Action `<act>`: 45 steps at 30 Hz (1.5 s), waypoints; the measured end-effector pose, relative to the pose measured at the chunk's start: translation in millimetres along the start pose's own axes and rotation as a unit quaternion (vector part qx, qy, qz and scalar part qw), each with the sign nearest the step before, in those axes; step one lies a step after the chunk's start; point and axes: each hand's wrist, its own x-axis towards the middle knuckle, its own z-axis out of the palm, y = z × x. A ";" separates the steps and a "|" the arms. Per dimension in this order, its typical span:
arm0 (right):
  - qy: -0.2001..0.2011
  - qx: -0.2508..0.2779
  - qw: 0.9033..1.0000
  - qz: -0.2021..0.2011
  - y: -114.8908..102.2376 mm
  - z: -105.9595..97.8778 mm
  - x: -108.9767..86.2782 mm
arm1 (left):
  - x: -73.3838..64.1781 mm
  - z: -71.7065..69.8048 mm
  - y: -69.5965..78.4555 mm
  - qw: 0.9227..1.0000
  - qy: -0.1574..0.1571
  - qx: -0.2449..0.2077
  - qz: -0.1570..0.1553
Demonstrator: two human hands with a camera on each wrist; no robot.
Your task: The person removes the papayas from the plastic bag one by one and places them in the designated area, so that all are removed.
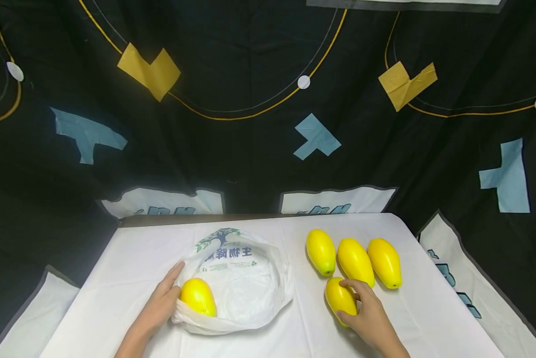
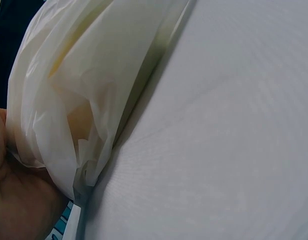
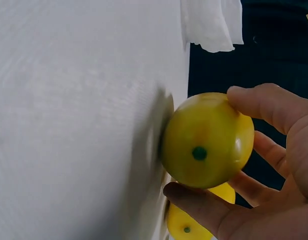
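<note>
A white plastic bag (image 1: 250, 318) lies with its mouth open on the table, a yellow oval fruit (image 1: 198, 297) inside at its left. My left hand (image 1: 160, 301) holds the bag's left rim beside that fruit. In the left wrist view, part of the palm (image 2: 24, 200) shows against the crumpled bag (image 2: 99, 75), while most fingers are hidden. To the right of the bag, my right hand (image 1: 371, 315) grips another yellow oval fruit (image 1: 339, 298). From the right wrist, thumb and fingers show on opposite sides of this fruit (image 3: 204, 145), its small green end facing the camera.
Three more yellow fruits stand close behind the right hand: a left one (image 1: 320, 251), a middle one (image 1: 355, 259) and a right one (image 1: 385, 262). A white cloth covers the table (image 1: 129, 258). Behind it hangs a black curtain (image 1: 241, 159) with printed shapes.
</note>
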 end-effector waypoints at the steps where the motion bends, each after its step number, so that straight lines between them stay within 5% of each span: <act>1: -0.002 0.000 1.000 -0.001 -0.4 -0.5 -0.4 | -0.1 0.1 -0.3 1.000 -0.001 -0.002 0.000; 17: 0.028 -0.055 0.996 -0.067 -22.6 -16.3 4.4 | 0.6 -0.5 -3.2 1.000 0.004 0.001 0.010; 28: 0.045 -0.007 0.996 -0.078 -45.2 -16.2 11.5 | 1.6 -0.4 -3.3 1.000 0.003 -0.004 0.011; 45: 0.042 0.047 0.986 -0.155 -80.4 -11.8 18.8 | 1.0 0.4 -4.5 1.000 0.006 -0.001 0.017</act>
